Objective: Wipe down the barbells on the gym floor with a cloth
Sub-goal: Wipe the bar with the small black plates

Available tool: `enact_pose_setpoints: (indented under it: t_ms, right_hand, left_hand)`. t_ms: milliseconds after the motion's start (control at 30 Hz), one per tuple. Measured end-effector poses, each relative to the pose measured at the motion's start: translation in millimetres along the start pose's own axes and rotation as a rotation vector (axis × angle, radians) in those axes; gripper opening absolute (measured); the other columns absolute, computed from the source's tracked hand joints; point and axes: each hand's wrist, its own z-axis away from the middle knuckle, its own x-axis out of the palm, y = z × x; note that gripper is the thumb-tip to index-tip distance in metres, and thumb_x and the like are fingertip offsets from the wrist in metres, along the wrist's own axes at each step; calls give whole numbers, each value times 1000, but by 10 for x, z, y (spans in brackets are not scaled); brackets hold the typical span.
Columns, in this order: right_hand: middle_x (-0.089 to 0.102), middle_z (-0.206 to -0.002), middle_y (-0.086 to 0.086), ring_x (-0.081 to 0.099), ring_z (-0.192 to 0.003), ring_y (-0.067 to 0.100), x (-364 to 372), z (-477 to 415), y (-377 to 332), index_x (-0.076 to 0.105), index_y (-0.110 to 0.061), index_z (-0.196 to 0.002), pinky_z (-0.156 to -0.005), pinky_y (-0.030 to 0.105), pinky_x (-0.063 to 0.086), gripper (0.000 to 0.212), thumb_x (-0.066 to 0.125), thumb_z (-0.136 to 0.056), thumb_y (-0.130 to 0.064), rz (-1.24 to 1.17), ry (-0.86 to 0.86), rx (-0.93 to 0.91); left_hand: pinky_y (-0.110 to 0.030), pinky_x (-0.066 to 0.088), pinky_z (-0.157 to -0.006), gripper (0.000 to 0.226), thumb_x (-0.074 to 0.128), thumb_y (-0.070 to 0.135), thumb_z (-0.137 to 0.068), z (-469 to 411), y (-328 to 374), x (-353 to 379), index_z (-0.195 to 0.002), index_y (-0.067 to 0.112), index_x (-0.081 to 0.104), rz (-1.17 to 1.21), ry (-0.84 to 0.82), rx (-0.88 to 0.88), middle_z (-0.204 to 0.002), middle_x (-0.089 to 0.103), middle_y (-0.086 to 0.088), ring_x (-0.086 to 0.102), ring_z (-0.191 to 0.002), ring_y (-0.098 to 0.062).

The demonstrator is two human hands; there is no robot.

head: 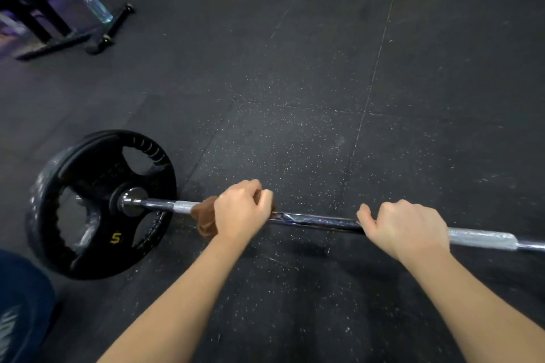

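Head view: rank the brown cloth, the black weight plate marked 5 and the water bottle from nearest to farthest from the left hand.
1. brown cloth: wrapped on the barbell bar, gripped by the left hand itself.
2. weight plate: on the bar's end, just to the hand's left.
3. water bottle: far across the floor, upper left of the view.

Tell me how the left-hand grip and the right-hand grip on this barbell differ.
The left-hand grip wraps a brown cloth round the barbell shaft; the right-hand grip holds the shaft directly, with no cloth. The left-hand grip sits close to the black weight plate; the right-hand grip is farther along, beside a silver knurled section. Both curl over the shaft from above, knuckles up.
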Motion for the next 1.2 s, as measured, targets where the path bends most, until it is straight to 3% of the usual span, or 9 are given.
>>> enact_pose_setpoints:
  t_ms: [133, 300, 500, 700, 933, 1033, 1200]
  right_hand:
    - [56, -61, -5, 55, -59, 22, 4, -31, 22, 58, -21, -63, -59, 31, 41, 62, 26, -98, -61, 1, 15, -4]
    - [55, -62, -5, 55, -61, 23, -8, -24, 25, 57, -20, -62, -60, 31, 42, 62, 26, -97, -60, -16, 13, 10]
    - [57, -57, -5, 53, -54, 18, 9, 30, -2, 57, -19, -59, -57, 29, 44, 65, 25, -98, -62, -34, 1, 4]
    - [56, -56, -5, 50, -52, 18, 0, 89, -84, 57, -20, -60, -55, 29, 40, 64, 25, -98, -61, -21, 4, 3]
    - [57, -57, -3, 55, -56, 21, -74, 148, -70, 56, -19, -60, -59, 30, 45, 59, 28, -97, -54, -32, -92, 59]
    - [55, -62, -3, 55, -63, 26, -102, 160, -72, 54, -20, -63, -64, 32, 45, 53, 28, -97, -50, -22, -125, 67]
    - [58, -61, -2, 50, -54, 20, -124, 116, -99, 59, -18, -66, -55, 32, 35, 52, 29, -97, -46, -25, -118, 58]
  left_hand:
    - [-28, 26, -50, 29, 46, 39, -85, 154, 560, 128, -63, 19, 45, 59, -27, 134, -59, 48, 7, 45, -55, -15]
    - [-30, 28, -55, 26, 44, 40, -88, 99, 286, 38, -68, 22, 41, 110, -62, 192, -63, 48, 8, 45, -61, -15]
    - [-31, 34, -58, 22, 43, 37, -88, 44, -382, -86, -69, 25, 43, 143, -5, 145, -65, 48, 11, 48, -63, -15]
    - [-29, 27, -55, 25, 36, 39, -83, 59, -304, -54, -65, 24, 41, 77, 2, 2, -62, 47, 9, 47, -62, -15]
    - [-31, 32, -52, 25, 38, 39, -82, 65, -185, -61, -63, 23, 37, 14, -39, -21, -60, 46, 7, 47, -59, -20]
    - [-32, 34, -56, 26, 37, 40, -84, 46, -183, -56, -66, 23, 42, -39, -99, -30, -65, 50, 7, 49, -64, -19]
    - [-32, 35, -58, 26, 51, 34, -93, -46, -179, -61, -72, 20, 52, -178, -158, -5, -70, 56, 5, 53, -67, -19]
